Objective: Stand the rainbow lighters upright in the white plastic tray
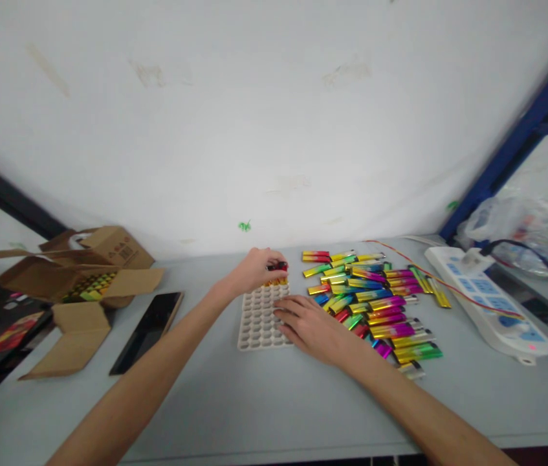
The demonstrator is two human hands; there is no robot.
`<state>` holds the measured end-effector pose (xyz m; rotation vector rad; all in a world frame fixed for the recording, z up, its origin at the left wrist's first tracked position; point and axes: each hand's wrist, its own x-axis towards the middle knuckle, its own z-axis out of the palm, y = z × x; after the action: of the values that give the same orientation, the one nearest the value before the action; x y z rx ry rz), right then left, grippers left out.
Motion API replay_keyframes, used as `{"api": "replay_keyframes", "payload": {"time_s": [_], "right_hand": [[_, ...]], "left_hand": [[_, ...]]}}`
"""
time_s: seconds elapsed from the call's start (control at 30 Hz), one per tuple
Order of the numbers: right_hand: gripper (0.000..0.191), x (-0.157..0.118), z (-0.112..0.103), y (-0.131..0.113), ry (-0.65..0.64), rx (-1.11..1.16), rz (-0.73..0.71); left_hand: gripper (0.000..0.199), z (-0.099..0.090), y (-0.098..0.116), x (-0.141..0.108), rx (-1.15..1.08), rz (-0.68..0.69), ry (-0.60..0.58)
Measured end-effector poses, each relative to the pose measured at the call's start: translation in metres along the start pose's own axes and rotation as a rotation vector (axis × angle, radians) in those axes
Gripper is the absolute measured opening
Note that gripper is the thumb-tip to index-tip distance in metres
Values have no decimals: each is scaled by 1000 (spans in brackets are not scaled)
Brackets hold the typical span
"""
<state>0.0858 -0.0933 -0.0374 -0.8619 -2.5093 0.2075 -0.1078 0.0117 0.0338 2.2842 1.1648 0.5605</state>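
In my head view, I see the left hand pinching a red-and-black piece over the far end of the white tray. Just below its fingers, yellow-orange pieces stand in the tray. I see the right hand with its fingers loosely spread on the tray's right edge; shiny coloured lighters lie beyond and to its right. Left of the left hand lies a dark phone.
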Motion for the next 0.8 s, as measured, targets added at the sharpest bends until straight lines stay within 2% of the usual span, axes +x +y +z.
{"api": "replay_keyframes", "payload": {"time_s": [0.57, 0.7, 0.8], "right_hand": [[25, 1, -3, -1, -21, -21, 6], [25, 1, -4, -2, -17, -35, 10], [26, 1, -5, -3, -12, -47, 12]], "left_hand": [[10, -2, -1, 11, 74, 29, -137], [24, -8, 8, 22, 128, 62, -149], [34, 0, 20, 39, 250, 130, -107]]}}
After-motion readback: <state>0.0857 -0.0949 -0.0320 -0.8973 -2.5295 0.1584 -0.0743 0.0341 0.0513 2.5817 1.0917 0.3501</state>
